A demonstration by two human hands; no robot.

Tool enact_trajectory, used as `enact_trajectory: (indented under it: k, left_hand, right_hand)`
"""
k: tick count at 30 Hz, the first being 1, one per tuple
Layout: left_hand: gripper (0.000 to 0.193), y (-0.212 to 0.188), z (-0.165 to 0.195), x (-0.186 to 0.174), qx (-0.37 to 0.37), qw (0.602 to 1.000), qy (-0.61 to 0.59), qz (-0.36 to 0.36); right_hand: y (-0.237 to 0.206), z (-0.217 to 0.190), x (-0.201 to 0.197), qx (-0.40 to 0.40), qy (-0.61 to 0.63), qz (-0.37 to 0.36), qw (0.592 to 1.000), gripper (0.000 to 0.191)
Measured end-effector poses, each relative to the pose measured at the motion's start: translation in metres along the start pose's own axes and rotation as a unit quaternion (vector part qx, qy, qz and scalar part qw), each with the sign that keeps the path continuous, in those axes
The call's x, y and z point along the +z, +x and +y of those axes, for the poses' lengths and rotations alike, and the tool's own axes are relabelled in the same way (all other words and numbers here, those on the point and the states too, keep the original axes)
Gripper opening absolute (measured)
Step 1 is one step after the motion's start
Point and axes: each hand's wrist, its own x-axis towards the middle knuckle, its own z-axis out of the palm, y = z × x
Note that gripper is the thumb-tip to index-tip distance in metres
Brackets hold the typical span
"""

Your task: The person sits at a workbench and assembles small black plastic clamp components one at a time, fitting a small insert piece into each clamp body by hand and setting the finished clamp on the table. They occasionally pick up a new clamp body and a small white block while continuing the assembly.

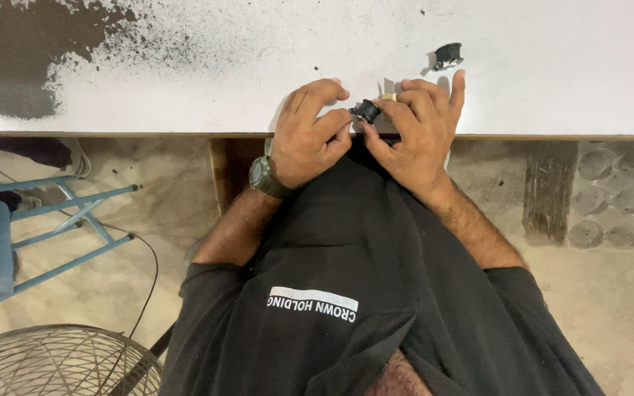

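Observation:
Both my hands meet at the near edge of a white table point(552, 66). Between their fingertips sits a small black round part point(367, 111). My left hand point(307, 132), with a dark green watch on its wrist, pinches the part from the left. From the right, my right hand point(418, 128) grips it with thumb and fingers, its little finger stretched up over the table. A bit of pale yellowish material point(389, 96) shows just above the part by my right fingers. A second black round part point(447, 56) lies on the table beyond my right hand.
The table's far left is covered with dark speckled grime point(31, 51). Below the table edge are a blue metal chair frame point(53, 227), a wire fan guard point(53, 363) at bottom left, a thin cable on the concrete floor and a dimpled panel point(618, 198) at right.

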Motion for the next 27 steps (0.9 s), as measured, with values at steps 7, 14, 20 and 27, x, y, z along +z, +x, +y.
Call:
enact_trajectory:
  k: [7, 14, 20, 27]
  left_hand:
    - [0.015, 0.005, 0.005, 0.001, 0.023, 1.0, -0.006, -0.008]
    - [0.016, 0.012, 0.009, 0.0, -0.032, 0.996, -0.078, -0.012]
    - [0.014, 0.018, 0.01, -0.001, -0.07, 0.993, -0.088, -0.028]
    - [0.01, 0.026, 0.001, -0.013, -0.147, 0.969, -0.162, -0.111]
  right_hand:
    - [0.0, -0.002, -0.003, -0.008, 0.001, -0.02, 1.0, 0.035]
    - [-0.003, 0.0, -0.003, -0.029, -0.02, -0.026, 0.999, 0.035]
    - [-0.003, 0.0, 0.001, -0.044, -0.008, -0.019, 0.999, 0.033]
    - [-0.004, -0.004, -0.001, -0.037, -0.006, -0.021, 0.999, 0.035]
